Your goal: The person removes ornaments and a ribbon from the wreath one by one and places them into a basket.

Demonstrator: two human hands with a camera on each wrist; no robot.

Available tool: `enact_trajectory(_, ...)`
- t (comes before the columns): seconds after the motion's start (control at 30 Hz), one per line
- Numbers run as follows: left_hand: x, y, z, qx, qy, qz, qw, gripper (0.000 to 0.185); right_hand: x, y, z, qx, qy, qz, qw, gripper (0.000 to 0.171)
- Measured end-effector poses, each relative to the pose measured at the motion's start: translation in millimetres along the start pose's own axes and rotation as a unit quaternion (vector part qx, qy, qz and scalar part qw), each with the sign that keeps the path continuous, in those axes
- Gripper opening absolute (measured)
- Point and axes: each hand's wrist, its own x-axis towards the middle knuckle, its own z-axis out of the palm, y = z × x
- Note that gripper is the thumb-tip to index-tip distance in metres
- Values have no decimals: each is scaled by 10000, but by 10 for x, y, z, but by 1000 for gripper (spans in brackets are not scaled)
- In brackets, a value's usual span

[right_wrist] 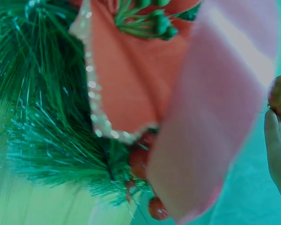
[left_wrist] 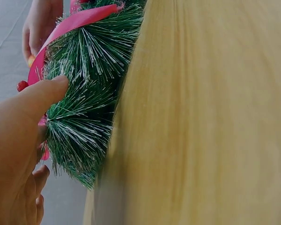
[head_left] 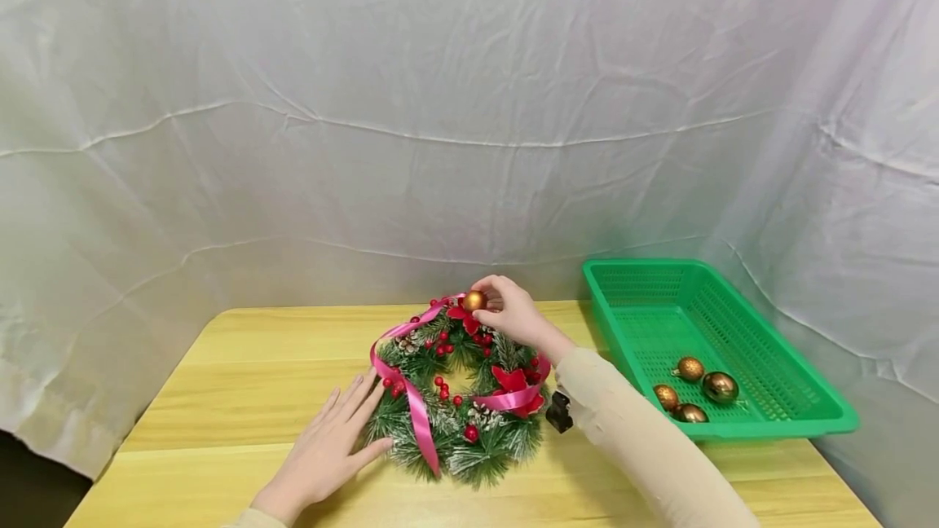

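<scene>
A green wreath with red berries, pinecones and red flowers lies on the table, a pink ribbon draped loosely round it. Over its far side, by a red flower, my right hand pinches a gold ball ornament between thumb and fingers. The same ornament shows at the edge of the right wrist view. My left hand rests at the wreath's left side with fingers extended, touching the needles; its thumb lies against them in the left wrist view.
On the right stands a green plastic basket with several gold and bronze ball ornaments in its near end. The wooden table backs onto a pale cloth curtain. A small black object shows beside my right sleeve.
</scene>
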Motion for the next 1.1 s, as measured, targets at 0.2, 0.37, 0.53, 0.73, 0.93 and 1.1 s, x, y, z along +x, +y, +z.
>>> enact_trajectory(0.2, 0, 5, -10, -13, -6, -14, 10000, 80, -173, -228, -126, 404, -3, -299, 9987, 36)
enact_trajectory(0.37, -1, 15, -14, -30, 5, 1, 10000, 80, -274, -192, -169, 686, 110, -617, 9957, 38)
enact_trajectory(0.53, 5, 22, -15, -55, 1, -1, 10000, 80, -460, -255, -287, 892, 127, -764, 9930, 37)
enact_trajectory(0.73, 4, 23, -20, -71, -8, -8, 10000, 80, -676, -271, -475, 1098, 36, -765, 9910, 38)
enact_trajectory(0.93, -9, 24, -22, -75, 24, 1, 10000, 80, -847, -228, -648, 967, 43, -617, 9934, 39)
enact_trajectory(1.1, -11, 17, -15, -89, 38, -3, 10000, 80, -972, -185, -772, 1066, 27, -274, 9939, 40)
